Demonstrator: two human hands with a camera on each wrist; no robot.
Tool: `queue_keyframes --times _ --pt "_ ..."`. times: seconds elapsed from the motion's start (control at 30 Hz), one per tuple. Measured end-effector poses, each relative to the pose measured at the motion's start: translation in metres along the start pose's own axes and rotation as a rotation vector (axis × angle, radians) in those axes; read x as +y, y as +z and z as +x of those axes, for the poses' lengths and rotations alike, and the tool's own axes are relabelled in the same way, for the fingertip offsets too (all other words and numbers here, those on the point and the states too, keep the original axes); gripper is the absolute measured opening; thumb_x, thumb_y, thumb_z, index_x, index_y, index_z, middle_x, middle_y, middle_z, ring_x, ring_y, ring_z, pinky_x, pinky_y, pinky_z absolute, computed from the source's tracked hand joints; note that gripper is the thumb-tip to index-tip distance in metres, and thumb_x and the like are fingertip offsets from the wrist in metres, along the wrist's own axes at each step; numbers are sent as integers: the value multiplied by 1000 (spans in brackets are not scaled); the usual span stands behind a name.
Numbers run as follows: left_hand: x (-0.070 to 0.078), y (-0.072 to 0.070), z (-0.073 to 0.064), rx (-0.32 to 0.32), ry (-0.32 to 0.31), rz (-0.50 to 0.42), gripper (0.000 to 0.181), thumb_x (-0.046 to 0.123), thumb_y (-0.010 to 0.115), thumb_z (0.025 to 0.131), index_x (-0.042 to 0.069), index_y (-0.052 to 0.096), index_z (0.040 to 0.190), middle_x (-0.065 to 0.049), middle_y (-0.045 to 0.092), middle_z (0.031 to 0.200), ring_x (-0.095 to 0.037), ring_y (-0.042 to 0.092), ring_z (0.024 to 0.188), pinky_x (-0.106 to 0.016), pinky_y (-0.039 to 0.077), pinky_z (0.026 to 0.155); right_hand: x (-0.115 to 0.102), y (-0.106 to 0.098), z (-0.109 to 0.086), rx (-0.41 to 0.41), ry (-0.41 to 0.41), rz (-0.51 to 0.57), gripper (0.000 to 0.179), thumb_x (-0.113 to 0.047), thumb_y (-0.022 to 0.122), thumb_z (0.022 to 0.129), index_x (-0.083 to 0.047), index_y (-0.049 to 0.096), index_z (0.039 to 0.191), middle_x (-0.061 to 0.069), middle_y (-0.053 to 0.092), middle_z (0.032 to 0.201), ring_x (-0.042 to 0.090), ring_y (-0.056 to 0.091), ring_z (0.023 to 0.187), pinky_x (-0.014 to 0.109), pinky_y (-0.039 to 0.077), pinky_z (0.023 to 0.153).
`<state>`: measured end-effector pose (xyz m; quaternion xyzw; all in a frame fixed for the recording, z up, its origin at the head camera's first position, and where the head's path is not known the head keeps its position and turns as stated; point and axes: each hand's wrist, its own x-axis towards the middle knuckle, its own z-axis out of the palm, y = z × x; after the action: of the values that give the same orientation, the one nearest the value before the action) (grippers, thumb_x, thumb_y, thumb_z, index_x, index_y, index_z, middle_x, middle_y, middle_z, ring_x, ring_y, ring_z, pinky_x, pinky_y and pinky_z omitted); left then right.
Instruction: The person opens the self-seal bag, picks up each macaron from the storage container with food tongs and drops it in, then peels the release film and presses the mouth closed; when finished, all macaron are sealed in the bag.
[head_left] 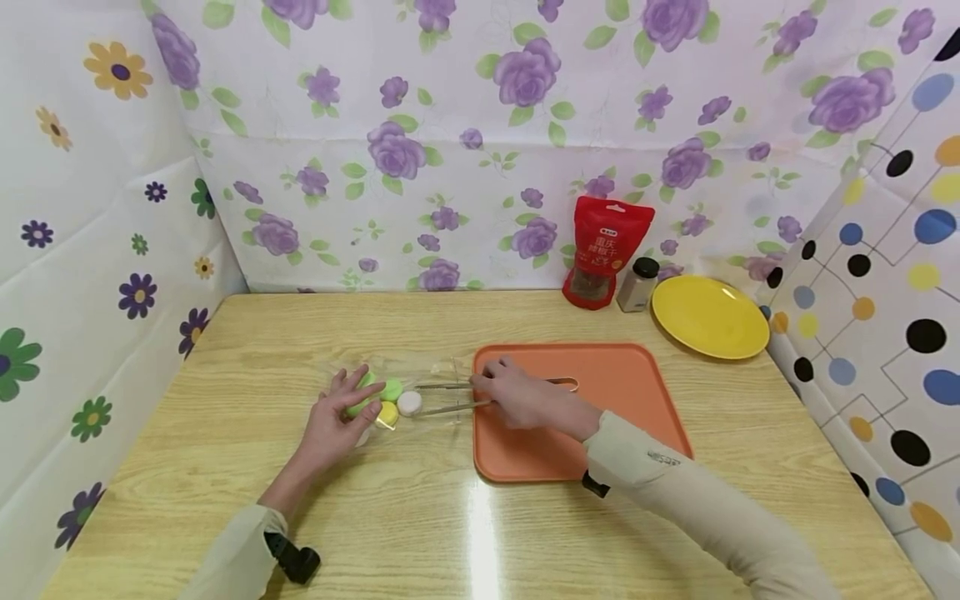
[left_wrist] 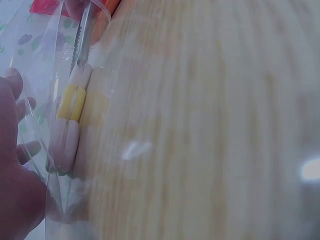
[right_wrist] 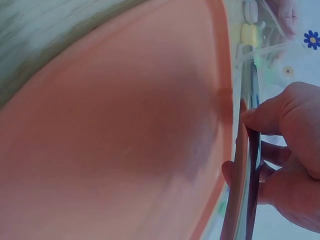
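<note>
Several round macarons, among them a green one (head_left: 392, 390), a yellow one (head_left: 387, 414) and a white one (head_left: 409, 403), lie in a clear plastic bag (head_left: 438, 367) on the left of the table. My left hand (head_left: 339, 421) rests on the bag's left end, fingers spread over the macarons. In the left wrist view the macarons (left_wrist: 71, 102) stand in a row behind the film. Metal tongs (right_wrist: 248, 130) are held between my right hand's (head_left: 519, 393) thumb and fingers. Their two arms point left into the bag's mouth, the tips close to the white macaron.
An orange tray (head_left: 585, 462) lies under my right hand. Behind it at the back right stand a red pouch (head_left: 607, 237), a small black-capped jar (head_left: 637, 285) and a yellow plate (head_left: 708, 317). Patterned cloth walls border the wooden table (head_left: 405, 533).
</note>
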<state>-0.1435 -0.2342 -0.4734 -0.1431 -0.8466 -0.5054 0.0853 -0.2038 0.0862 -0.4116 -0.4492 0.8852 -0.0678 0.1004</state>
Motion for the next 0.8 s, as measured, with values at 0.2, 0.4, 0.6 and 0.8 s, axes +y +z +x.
queue_keyframes --times 0.2,0.4,0.6,0.8 --pt "1 1 -1 12 -15 -4 30 6 68 95 -2 68 124 -28 38 152 -55 9 144 -79 -6 102 19 0 -38 84 32 109 45 0 61 97 -1 52 141 13 53 115 25 42 94 35 43 73" --pt "2 0 -2 21 -15 0 30 5 69 94 -2 68 123 -27 38 152 -55 10 144 -79 -5 102 53 5 -98 237 105 169 49 1 66 94 2 52 141 17 53 112 26 53 92 40 51 74" --pt "1 2 -2 27 -15 -12 31 2 70 92 -4 68 123 -29 38 151 -56 10 144 -79 -6 101 84 2 -162 349 225 156 54 5 70 86 10 52 137 19 55 102 31 53 86 47 48 71" --pt "0 3 0 24 -12 -13 32 1 70 92 -5 68 123 -29 38 151 -56 10 144 -79 -6 101 115 13 -220 426 394 122 56 -2 74 82 16 53 130 17 56 87 23 47 71 37 40 57"
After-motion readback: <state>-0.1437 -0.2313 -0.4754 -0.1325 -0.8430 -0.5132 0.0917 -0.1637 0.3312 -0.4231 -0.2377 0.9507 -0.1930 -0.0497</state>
